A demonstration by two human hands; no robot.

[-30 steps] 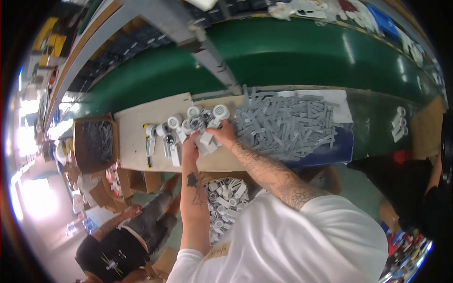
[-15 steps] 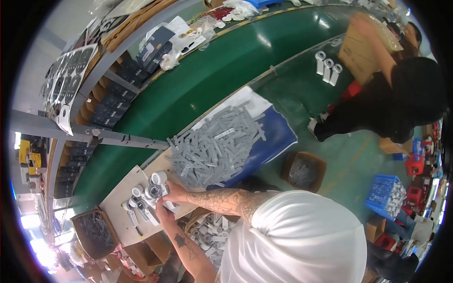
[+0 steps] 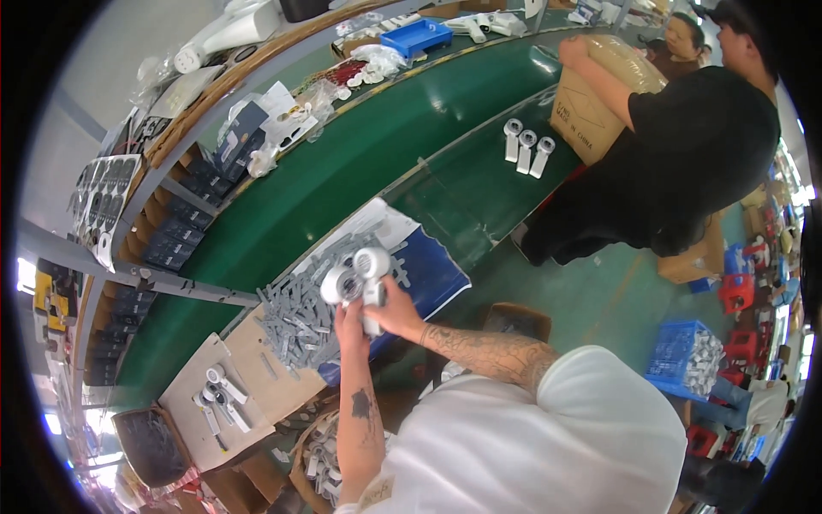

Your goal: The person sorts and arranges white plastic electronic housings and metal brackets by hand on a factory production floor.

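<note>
A small bunch of white handheld fans [image 3: 371, 264], with round heads and stubby handles, is held up in front of me over the pile of grey plastic strips [image 3: 295, 317]. My left hand [image 3: 351, 327] is closed round their lower left side. Closed on the handles from the right is my right hand [image 3: 396, 310]. The fingers partly hide the handles, so the exact number of fans is unclear. Further left, more white handheld fans [image 3: 229, 387] lie on the beige board, beside a tool with a yellow end [image 3: 221, 442].
A green conveyor [image 3: 342, 188] curves along the far side. Three white fans [image 3: 528, 150] lie beyond the blue sheet [image 3: 437, 278]. A co-worker in black holds a large carton [image 3: 591, 111]. Below the bench edge stands a box of white parts [image 3: 321, 463]; another carton [image 3: 154, 445] stands left.
Both hands have lifted the fans off the board and carried them right, over the grey strips. My view has shifted right. The co-worker still holds the carton.
</note>
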